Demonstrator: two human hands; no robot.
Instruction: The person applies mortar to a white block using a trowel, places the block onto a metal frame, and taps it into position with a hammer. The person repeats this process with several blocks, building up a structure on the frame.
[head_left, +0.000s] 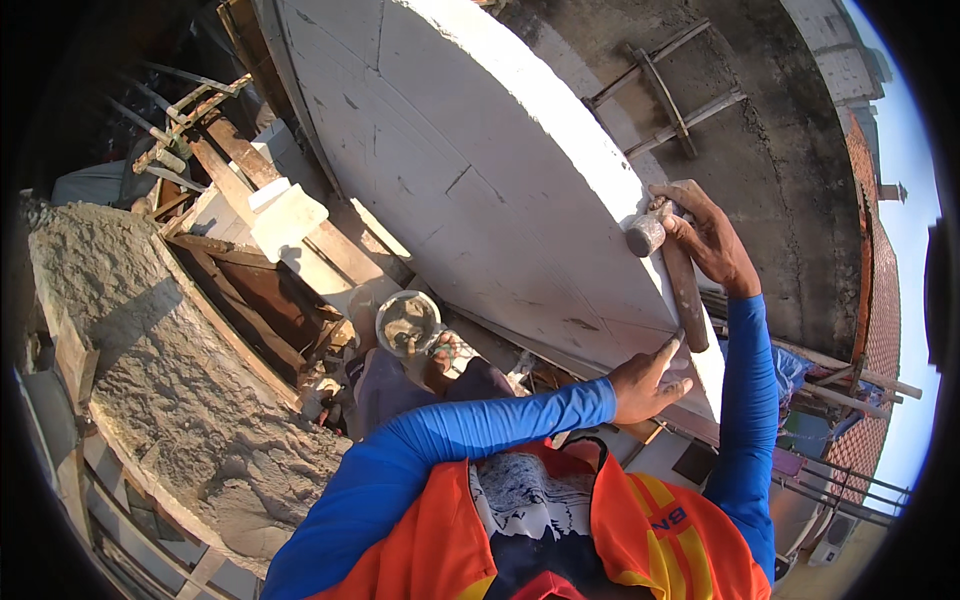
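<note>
A wall of white blocks [470,190] rises in front of me, its pale top edge running from the upper middle down to the right. My right hand [712,235] is closed around a mallet [683,295] near its head, above the wall's top. The mallet's rounded grey head points left and its thick handle hangs toward me along the edge. Just below the handle's end, my left hand [645,386] is at the wall's near end, index finger and thumb stretched out, with nothing visible in it. Whether its fingertips touch the block I cannot tell.
A round bucket [408,322] with grey mortar stands by my feet, left of the wall. Rough concrete [190,390] fills the left side. Wooden planks [235,185] lie at the upper left. Beyond the wall, a wooden frame [665,100] leans on a dark rendered surface.
</note>
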